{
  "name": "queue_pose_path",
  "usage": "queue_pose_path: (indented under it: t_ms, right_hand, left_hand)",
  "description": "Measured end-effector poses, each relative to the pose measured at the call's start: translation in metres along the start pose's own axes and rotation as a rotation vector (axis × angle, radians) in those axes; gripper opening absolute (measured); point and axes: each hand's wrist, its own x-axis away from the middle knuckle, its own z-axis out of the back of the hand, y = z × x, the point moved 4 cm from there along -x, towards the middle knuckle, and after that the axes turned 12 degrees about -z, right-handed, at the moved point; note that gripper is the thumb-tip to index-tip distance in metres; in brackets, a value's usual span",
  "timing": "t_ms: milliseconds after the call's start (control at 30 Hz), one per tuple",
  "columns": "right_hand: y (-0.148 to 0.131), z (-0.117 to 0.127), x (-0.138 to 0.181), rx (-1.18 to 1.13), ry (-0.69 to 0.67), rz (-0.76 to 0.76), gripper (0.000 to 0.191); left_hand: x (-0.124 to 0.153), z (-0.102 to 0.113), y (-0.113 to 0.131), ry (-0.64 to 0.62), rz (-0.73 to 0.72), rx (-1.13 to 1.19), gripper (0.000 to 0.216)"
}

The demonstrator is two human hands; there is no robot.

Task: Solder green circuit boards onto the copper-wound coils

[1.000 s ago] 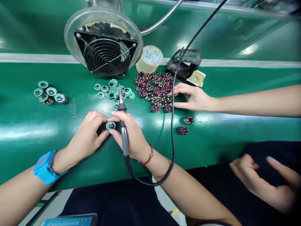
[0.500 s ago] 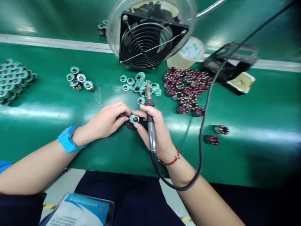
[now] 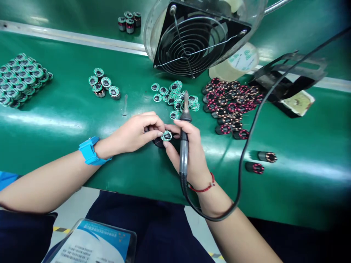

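Co-worker's hand gone from coils [image 3: 231, 107]; left grip [image 3: 134, 132] pinched on green disc [image 3: 166, 136], right grip [image 3: 195, 155] curled around soldering iron [image 3: 184, 157].

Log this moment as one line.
left hand: at round green board | right hand: holding soldering iron, also at board | tip: away from board | nearby: loose green boards, wound cores

green across the worktop [image 3: 137, 168], blue on the wristband [image 3: 90, 150], green with black centres on the circuit discs [image 3: 166, 136], pink or copper on the cores [image 3: 227, 104], black-grey on the soldering iron [image 3: 184, 149], yellow-black stripes on the floor [image 3: 61, 229]
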Motion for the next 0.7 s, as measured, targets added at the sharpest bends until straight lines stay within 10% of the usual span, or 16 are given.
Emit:
queue_pose_path:
  t_ms: [700]
  right_hand:
    - [-0.013,0.001,-0.004,0.088,0.201,0.04,0.048]
  left_hand:
    - [-0.003,-0.006,-0.002,0.066,0.049,0.074,0.009]
